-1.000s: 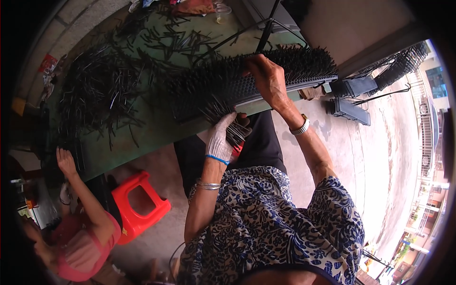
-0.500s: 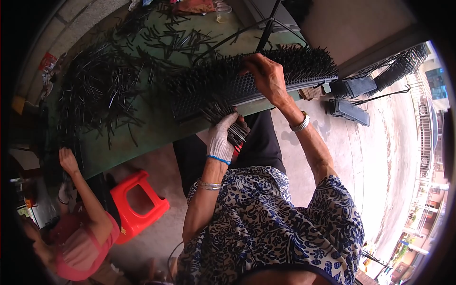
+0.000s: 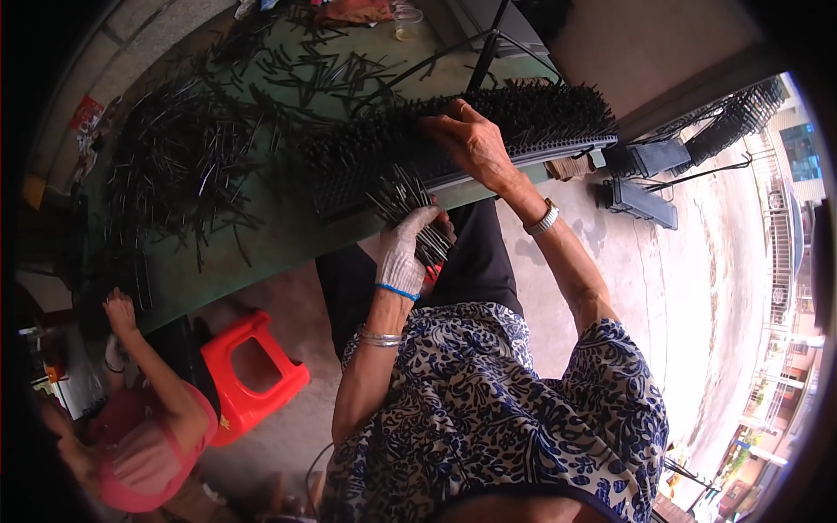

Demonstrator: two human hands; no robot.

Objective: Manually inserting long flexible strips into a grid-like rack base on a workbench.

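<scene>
My left hand [image 3: 408,247], in a white glove, is closed around a bundle of thin black sticks [image 3: 403,199] at the table's near edge. Just beyond it lies a long black perforated tray [image 3: 349,202], its holes packed with many short upright black sticks [image 3: 540,118] along the far side and right end. Holes along its near left part show bare. Over the tray's middle is my right hand [image 3: 475,144], ungloved, with thumb and fingers drawn together at the sticks. Whatever its fingertips hold is too small to make out.
A big heap of loose black sticks [image 3: 183,157] covers the left of the green table [image 3: 261,277]. A red plastic stool [image 3: 225,349] stands below. At lower left a co-worker in pink [image 3: 153,444] reaches to the table. Grey trays [image 3: 641,202] lie off to the right.
My right hand has shifted a little left and down over the tray. The left hand keeps its bundle, whose sticks fan slightly more. The co-worker's hand has moved slightly nearer.
</scene>
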